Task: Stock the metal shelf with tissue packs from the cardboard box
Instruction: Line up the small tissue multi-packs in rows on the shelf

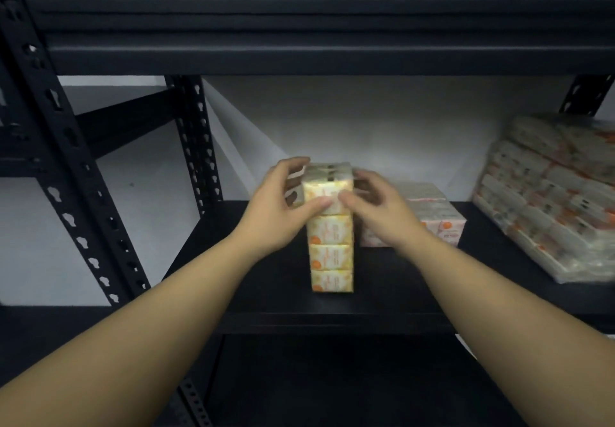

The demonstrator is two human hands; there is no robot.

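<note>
I saw a dim, bluish, soft picture; wide-angle bending bowed the edges, and the shelf's underside was lost in shadow.

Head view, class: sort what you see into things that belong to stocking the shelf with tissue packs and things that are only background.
Belonging to the job:
- yellow tissue stack, gripped at its top by the left hand and right hand
- metal shelf
- pink tissue pack
- wrapped tissue bundle

Background only:
- white wall
- neighbouring rack
</note>
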